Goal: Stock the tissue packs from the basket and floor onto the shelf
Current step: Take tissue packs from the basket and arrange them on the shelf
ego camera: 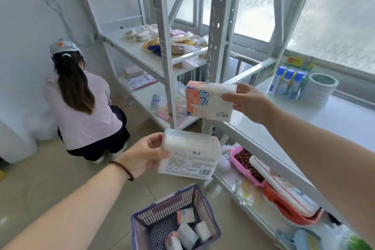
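Grey shelf post (pixel 218 46) beside pack (pixel 209 101)

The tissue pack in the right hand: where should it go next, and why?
Probably forward and down onto the bare white shelf. The right hand holds the orange-and-white tissue pack at the shelf's front edge, and the left hand has another pack waiting.

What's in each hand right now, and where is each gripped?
Left hand pinches a tissue pack by its left end. Right hand holds another pack by its right end.
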